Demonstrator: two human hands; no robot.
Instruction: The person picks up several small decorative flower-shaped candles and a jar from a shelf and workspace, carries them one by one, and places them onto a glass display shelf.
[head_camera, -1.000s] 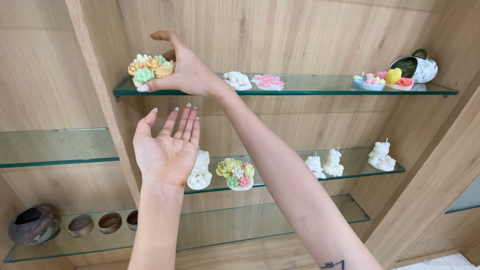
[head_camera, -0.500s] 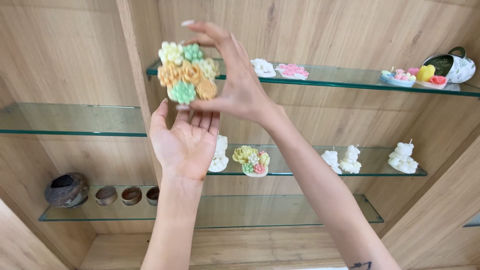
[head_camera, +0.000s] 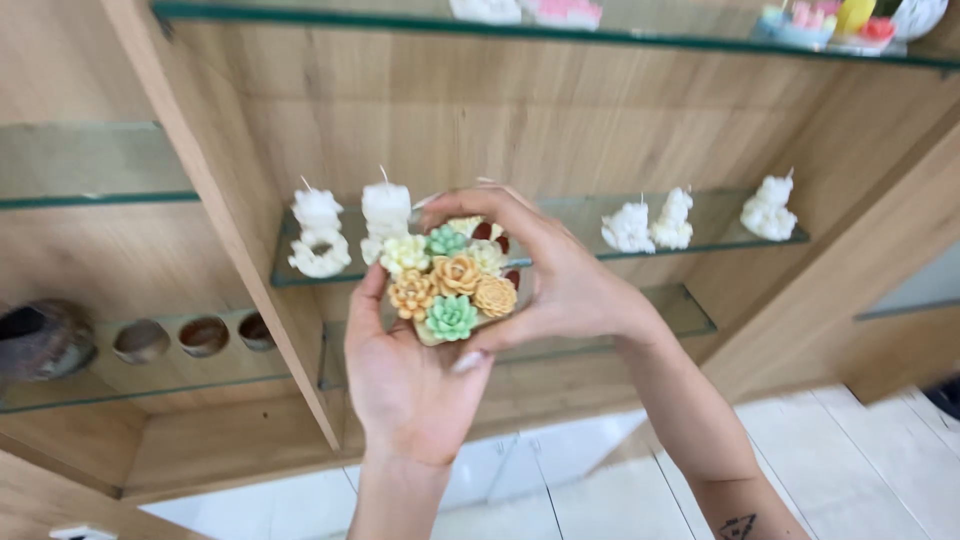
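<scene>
At nine o'clock, on a low glass shelf (head_camera: 150, 385), sit a dark pot (head_camera: 40, 340) and three small bowls (head_camera: 204, 336). Further right, white candles (head_camera: 318, 240) stand on the middle glass shelf (head_camera: 700, 245), just behind the hands.

The left hand (head_camera: 410, 385) lies palm-up beneath the flower candle (head_camera: 452, 283), a cluster of orange, green and cream wax blooms; its thumb rises along the nine o'clock side, fingers cupped under the base. The right hand (head_camera: 560, 285) curls over from three o'clock, fingers arched across the twelve o'clock edge and thumb pressing the lower side, so both hands are closed on the piece in mid-air, in front of the shelves.

Handled well, the weight should rest on the left palm, while the right only steadies it, pressing on the base rather than the thin petals, which would likely chip.

At two o'clock more white candles (head_camera: 768, 208) line the same shelf.
</scene>
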